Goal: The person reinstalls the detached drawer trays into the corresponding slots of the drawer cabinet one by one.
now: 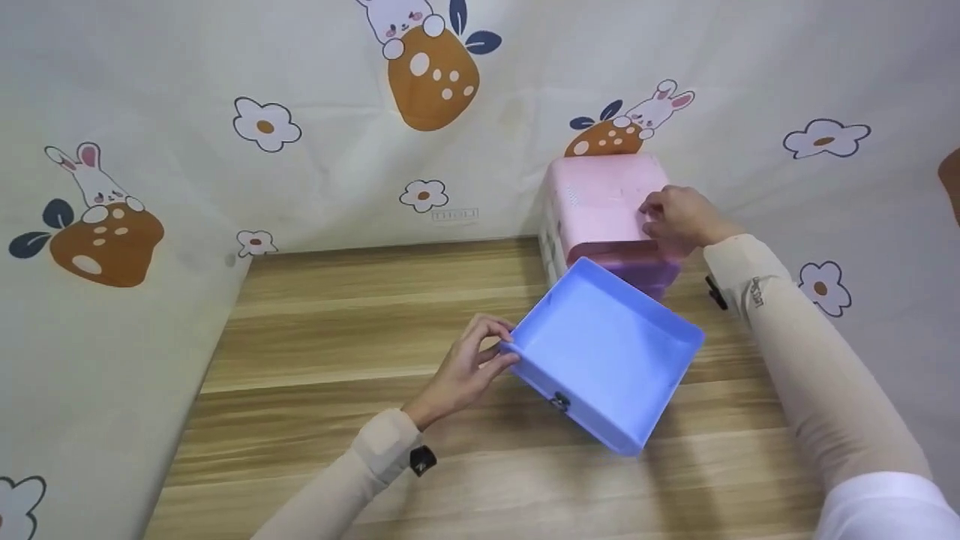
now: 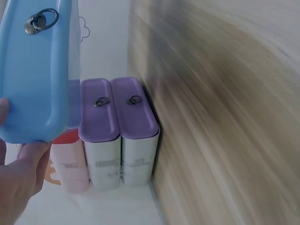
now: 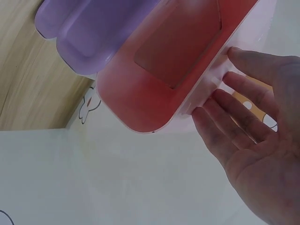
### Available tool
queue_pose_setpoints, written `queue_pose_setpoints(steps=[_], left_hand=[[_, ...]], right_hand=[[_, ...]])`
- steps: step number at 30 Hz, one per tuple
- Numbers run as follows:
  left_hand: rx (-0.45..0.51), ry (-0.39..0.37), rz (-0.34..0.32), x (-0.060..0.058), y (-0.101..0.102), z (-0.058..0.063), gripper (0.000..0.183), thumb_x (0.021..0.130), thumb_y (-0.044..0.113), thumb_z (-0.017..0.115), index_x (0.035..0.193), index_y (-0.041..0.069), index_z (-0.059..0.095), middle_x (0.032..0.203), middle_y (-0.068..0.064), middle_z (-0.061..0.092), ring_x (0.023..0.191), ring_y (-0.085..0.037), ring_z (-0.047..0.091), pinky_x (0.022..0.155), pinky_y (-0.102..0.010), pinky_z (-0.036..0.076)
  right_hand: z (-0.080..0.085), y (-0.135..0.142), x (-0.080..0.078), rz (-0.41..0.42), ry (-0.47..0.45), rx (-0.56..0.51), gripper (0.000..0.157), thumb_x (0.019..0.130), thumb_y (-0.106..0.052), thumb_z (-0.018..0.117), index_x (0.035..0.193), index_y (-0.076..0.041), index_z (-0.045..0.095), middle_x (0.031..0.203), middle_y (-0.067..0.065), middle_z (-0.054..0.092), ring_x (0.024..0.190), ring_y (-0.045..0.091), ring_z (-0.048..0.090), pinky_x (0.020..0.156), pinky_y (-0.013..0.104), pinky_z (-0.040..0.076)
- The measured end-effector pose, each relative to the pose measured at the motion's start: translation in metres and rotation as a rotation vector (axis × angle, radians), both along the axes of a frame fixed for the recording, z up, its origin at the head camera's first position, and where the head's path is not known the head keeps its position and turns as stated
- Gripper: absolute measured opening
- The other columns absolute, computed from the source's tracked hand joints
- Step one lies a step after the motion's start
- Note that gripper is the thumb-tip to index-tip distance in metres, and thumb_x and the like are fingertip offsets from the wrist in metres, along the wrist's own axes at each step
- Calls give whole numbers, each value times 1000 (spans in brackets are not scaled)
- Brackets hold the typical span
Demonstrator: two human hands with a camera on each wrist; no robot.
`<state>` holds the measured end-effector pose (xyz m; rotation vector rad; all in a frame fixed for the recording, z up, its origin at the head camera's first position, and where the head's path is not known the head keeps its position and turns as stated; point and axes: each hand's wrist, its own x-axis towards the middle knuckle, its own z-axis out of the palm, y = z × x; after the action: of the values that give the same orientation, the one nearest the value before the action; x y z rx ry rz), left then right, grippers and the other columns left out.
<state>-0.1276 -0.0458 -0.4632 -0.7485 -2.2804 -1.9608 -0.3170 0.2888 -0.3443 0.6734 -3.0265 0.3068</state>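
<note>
My left hand [image 1: 466, 371] pinches the left corner of a blue drawer [image 1: 611, 341], thumb and fingers on either side of its front. The drawer is tilted, its inside bare, with a small ring pull [image 1: 559, 402] on the front. Behind it stands a drawer cabinet with a pink top casing [image 1: 607, 196]. My right hand [image 1: 686, 216] rests its fingertips on this casing's top. In the right wrist view the casing's slot [image 3: 140, 98] stands hollow and reddish inside. Two purple drawers [image 2: 99, 112] with ring pulls sit in the lower casings.
The cabinet stands on a wood-grain table [image 1: 360, 322] against a pale backdrop [image 1: 337, 187] printed with bunnies, strawberries and flowers. The backdrop also rises along the left and right sides. The blue drawer hangs in front of the cabinet's lower part.
</note>
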Motion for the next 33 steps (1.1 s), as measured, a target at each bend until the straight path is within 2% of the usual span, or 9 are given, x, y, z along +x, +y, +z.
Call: queue_pose_setpoints(steps=[4,9,16,23,26,33], left_hand=[[-8,27,50,0,9,2,22,90,6,68,102,-5,53,126,-25,52,126,-40,54,105,-32,53],[41,33,111,5,24,2,21,89,3,68,100,-6,53,125,-27,50,125,-42,56,102,-31,55],[108,48,234,12,58,-1,20,88,3,70,98,-6,55,121,-23,50,122,-38,57,102,-29,54],[54,199,305,10,88,-5,21,87,10,72,96,-3,57,111,-16,52,109,-26,61,101,-23,55],[5,270,345,6,95,-7,21,88,13,73,94,-1,59,108,-13,52,105,-21,61,101,-22,55],[-85,362,399,-4,110,-7,21,87,16,74,93,2,59,104,-11,53,100,-19,62,98,-16,55]], right_hand=[[0,-1,0,3,4,-6,33,84,-11,64,112,5,66,105,30,66,95,44,62,92,57,52],[-1,-2,1,-3,-8,-6,34,85,-12,65,114,5,65,107,30,66,98,46,62,95,57,51],[0,-1,4,16,27,16,32,86,-11,65,113,5,66,105,30,66,93,44,61,90,56,51],[0,-2,2,-25,-15,23,35,88,-15,63,118,5,64,112,30,65,99,44,61,97,56,51],[-3,-3,2,-9,-24,19,36,90,-15,62,118,6,63,112,30,65,98,43,61,95,56,51],[0,-1,3,0,-22,0,36,90,-13,64,119,8,63,110,30,65,95,40,60,92,55,52]])
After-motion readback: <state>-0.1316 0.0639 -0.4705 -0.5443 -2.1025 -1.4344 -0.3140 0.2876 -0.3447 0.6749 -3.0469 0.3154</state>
